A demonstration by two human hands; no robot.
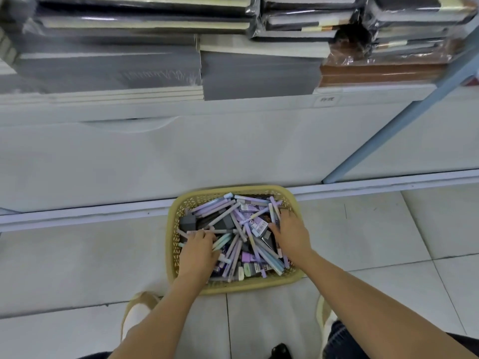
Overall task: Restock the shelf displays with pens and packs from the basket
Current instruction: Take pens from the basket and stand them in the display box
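White shelf unit (233,151) fills the upper half of the view, its plain front panel running down to the tiled floor (388,229). On its top ledge lie flat stacks of notebooks (116,66), grey and black covers, many in clear wrap, with a brown stack at the right end. A blue-grey post (388,125) slants across the right side of the unit down to the floor rail.

A yellow perforated basket (169,242) sits on the floor, touching or just beside the base of the unit, centred below the camera. It is full of a loose heap of pens (233,211), mostly lilac, grey and pale green, lying crisscross. Packs (260,226) are mixed in among them, some purple, some with barcode stickers, and dark ones lie lower in the pile.

Both bare forearms reach down into the basket. The left hand (199,251) is at the near-left part of the heap, fingers curled down over a few pens; it looks like a grasp on them, though the fingertips are buried. The right hand (291,235) is at the right side of the basket, thumb out to the left, fingers dipping into the pens; cannot tell whether it holds anything.

Two light shoes (137,314) stand on the tiles, one either side of the basket's near edge. A small label (327,99) sits on the ledge front, text unreadable.
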